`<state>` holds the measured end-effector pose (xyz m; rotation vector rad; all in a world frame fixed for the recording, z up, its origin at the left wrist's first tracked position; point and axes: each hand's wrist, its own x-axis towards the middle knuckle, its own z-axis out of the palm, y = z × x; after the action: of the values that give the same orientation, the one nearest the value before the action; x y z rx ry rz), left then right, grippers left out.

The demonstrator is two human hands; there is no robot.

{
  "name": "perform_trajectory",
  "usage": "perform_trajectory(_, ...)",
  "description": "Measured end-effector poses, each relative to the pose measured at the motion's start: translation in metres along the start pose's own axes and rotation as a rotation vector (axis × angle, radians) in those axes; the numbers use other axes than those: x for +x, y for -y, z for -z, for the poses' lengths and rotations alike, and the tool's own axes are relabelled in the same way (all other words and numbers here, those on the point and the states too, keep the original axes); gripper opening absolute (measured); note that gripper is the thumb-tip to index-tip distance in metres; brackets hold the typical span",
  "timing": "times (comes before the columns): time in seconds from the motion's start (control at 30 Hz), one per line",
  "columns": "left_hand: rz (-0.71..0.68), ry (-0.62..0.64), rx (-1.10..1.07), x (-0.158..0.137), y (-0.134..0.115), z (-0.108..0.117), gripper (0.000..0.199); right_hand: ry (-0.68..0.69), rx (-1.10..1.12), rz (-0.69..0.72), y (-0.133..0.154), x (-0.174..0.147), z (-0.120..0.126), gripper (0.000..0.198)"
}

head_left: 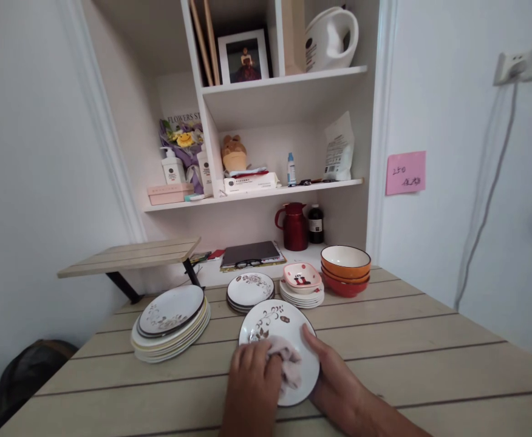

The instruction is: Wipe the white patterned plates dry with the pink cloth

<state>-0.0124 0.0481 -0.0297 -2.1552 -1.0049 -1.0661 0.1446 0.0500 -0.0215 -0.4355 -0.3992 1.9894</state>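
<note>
A white plate point(309, 358) with a dark rim and brown floral pattern is tilted up above the table front. Gripping its right edge is my right hand point(339, 379), thumb on the face and fingers behind, out of sight. My left hand point(254, 376) is closed round a crumpled pale pink cloth point(288, 358), which presses against the plate's face. Just behind lies a short stack of similar floral plates point(250, 288). To the left is a taller stack of plates point(172, 312), with dark-rimmed floral ones over cream ones.
Small dishes point(301, 279) are stacked beside orange and red bowls point(345, 267) at the back right. A raised wooden shelf point(132, 256) juts over the left. A red jug point(294, 227), dark bottle point(315, 223) and laptop-like dark slab point(251, 254) stand or lie along the back.
</note>
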Motion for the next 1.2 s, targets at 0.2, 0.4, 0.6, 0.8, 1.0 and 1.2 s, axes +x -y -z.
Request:
perform_trajectory(0.2,-0.131,-0.015,-0.054,0.003,-0.009,-0.002,0.014,-0.053,-0.168,-0.016,-0.007,-0.009,-0.012,0.052)
perform_trajectory(0.4,0.083,0.032,0.083,0.012,0.015,0.013,0.02,-0.042,-0.166,0.032,-0.01,-0.008,-0.015,0.053)
perform_trajectory(0.6,0.208,0.146,0.128,0.005,0.021,0.015,0.03,-0.014,-0.02,-0.021,-0.004,0.001,-0.002,0.066)
perform_trajectory(0.8,0.012,0.119,0.107,0.008,0.005,0.015,0.044,0.03,0.04,0.003,0.003,0.001,-0.002,0.066)
perform_trajectory(1.0,-0.093,0.215,-0.034,0.01,0.025,0.025,0.05,0.044,0.017,0.043,0.007,0.001,-0.001,0.06)
perform_trajectory(1.2,-0.178,0.338,-0.168,0.002,0.025,0.02,0.063,0.014,-0.057,0.014,0.008,0.003,0.0,0.062)
